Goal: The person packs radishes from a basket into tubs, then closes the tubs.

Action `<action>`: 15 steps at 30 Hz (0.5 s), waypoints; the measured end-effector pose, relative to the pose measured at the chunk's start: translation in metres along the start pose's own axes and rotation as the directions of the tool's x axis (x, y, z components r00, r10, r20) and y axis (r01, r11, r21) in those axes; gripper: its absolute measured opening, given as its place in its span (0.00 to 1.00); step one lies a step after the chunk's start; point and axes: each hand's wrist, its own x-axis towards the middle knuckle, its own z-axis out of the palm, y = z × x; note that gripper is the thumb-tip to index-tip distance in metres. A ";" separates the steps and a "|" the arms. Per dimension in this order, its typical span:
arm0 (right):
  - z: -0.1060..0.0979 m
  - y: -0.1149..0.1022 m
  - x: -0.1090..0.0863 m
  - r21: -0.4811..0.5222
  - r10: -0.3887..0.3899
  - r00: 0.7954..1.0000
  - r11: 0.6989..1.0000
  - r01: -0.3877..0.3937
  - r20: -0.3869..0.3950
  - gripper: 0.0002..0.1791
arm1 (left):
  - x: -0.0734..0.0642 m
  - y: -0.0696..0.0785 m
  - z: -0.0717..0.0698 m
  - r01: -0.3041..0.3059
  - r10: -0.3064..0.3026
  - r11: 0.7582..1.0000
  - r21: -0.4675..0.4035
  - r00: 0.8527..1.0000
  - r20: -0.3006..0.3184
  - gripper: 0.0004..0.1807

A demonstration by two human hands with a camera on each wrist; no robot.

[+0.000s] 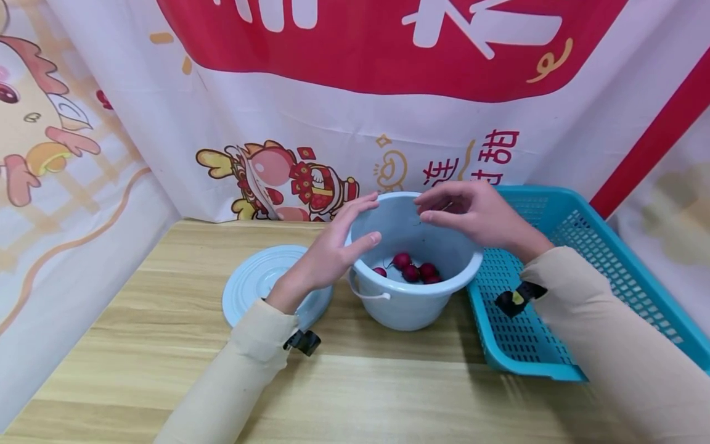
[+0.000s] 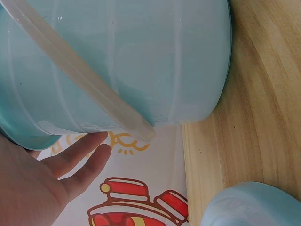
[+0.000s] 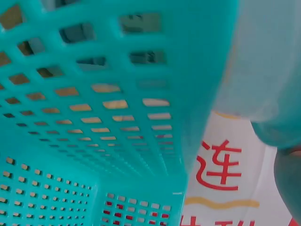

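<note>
A light blue bucket [image 1: 407, 308] stands on the table with several small dark red radishes [image 1: 411, 273] on its bottom. My left hand [image 1: 337, 245] rests at the bucket's left rim, fingers extended and thumb over the edge. In the left wrist view, this hand [image 2: 51, 183] lies beside the rim, next to the bucket's pale handle [image 2: 84, 80]. Above the right part of the opening, my right hand [image 1: 471, 216] holds a dark red radish [image 1: 456, 207], mostly hidden by curled fingers and thumb. Only an edge of that hand [image 3: 289, 181] enters the right wrist view.
A teal perforated basket [image 1: 488, 327] sits right against the bucket's side, under my right forearm. To the left, a light blue round lid [image 1: 252, 277] lies on the wooden table [image 1: 183, 320]. A printed cloth [image 1: 310, 111] hangs behind.
</note>
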 end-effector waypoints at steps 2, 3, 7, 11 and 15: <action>-0.006 0.001 -0.002 0.031 0.019 1.000 0.999 -0.019 -0.016 0.20 | 0.000 0.000 0.000 -0.004 0.004 1.000 0.001 1.000 -0.003 0.35; -0.009 0.002 -0.003 0.042 0.031 0.999 0.999 -0.030 -0.024 0.21 | 0.000 0.000 0.000 -0.006 0.006 1.000 0.001 1.000 -0.004 0.35; -0.024 0.010 -0.009 0.052 0.100 0.994 0.994 -0.097 -0.048 0.24 | 0.000 0.000 0.000 -0.013 0.013 1.000 0.005 1.000 -0.006 0.35; -0.042 0.028 -0.016 0.046 0.181 0.981 0.983 -0.178 -0.065 0.27 | 0.000 0.000 0.000 -0.018 0.018 1.000 0.007 1.000 -0.005 0.36; -0.060 0.054 -0.021 0.030 0.242 0.967 0.970 -0.241 -0.074 0.30 | 0.001 0.000 0.000 -0.023 0.023 1.000 0.008 1.000 -0.005 0.35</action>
